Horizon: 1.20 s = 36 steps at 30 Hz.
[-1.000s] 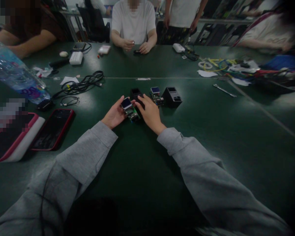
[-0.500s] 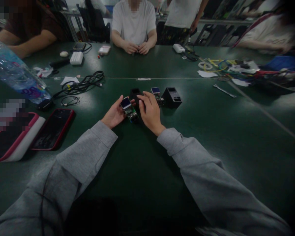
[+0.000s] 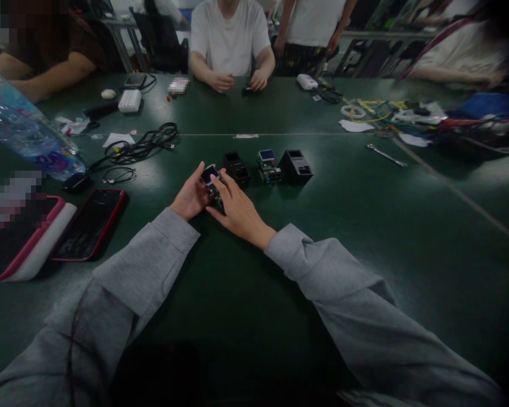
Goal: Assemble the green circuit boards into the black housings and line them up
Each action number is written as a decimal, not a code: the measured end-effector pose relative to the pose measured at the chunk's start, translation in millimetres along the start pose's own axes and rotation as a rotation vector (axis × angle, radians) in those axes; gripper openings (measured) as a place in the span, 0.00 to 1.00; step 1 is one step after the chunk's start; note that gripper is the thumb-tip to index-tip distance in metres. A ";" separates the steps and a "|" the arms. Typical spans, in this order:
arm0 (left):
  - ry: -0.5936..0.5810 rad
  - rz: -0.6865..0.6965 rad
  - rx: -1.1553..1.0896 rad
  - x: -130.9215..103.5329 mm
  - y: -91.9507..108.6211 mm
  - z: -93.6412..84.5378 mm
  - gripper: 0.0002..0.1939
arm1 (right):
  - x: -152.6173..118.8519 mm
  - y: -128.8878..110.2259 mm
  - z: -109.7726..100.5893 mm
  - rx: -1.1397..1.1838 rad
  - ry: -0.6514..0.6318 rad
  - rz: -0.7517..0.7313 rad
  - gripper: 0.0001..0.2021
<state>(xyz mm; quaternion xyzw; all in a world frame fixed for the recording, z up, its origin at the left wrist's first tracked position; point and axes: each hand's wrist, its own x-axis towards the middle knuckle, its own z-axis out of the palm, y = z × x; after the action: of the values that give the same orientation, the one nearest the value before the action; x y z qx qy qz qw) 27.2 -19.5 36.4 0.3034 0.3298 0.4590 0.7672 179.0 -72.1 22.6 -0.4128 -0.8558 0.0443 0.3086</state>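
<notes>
A small circuit board with a screen (image 3: pixel 211 174) is held in my left hand (image 3: pixel 190 195), whose fingers wrap its left and far sides. My right hand (image 3: pixel 240 212) lies over the board's right side, fingertips touching it by the screen; part of the board is hidden beneath. Just beyond my hands, a black case (image 3: pixel 236 167) stands on the green table (image 3: pixel 246 305). To its right are a second board with a screen (image 3: pixel 268 167) and a larger black case (image 3: pixel 296 166).
Phones (image 3: pixel 91 225) and a tilted plastic bottle (image 3: pixel 34 133) lie at left, near coiled black cables (image 3: pixel 148 141). A wrench (image 3: pixel 385 155) is at right, before tangled coloured wires (image 3: pixel 390 113). A person in a white shirt (image 3: pixel 231 34) sits opposite, hands on the table.
My right hand has moved left and nearer, from beside the black case onto the held board. The held board has shifted slightly left. The person opposite has spread their hands apart.
</notes>
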 end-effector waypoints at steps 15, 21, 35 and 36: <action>0.043 0.278 0.384 16.9 -3.1 -16.5 0.34 | 16.4 -10.1 7.5 0.074 0.011 0.079 0.27; 0.297 0.621 0.597 27.7 -1.2 -38.6 0.27 | 36.7 -19.1 23.3 0.074 0.055 0.165 0.27; 0.279 0.801 0.945 30.8 0.8 -52.4 0.23 | 55.1 -7.4 40.0 -0.071 0.065 0.311 0.25; 0.278 0.799 0.956 31.0 0.5 -52.6 0.23 | 54.5 -7.1 41.5 -0.084 0.047 0.303 0.25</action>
<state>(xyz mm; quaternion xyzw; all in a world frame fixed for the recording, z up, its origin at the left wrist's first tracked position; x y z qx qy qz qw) -3.2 17.3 -1.7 0.6494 0.4560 0.5469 0.2671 125.1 -29.4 18.3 -0.5507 -0.7774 0.0448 0.3006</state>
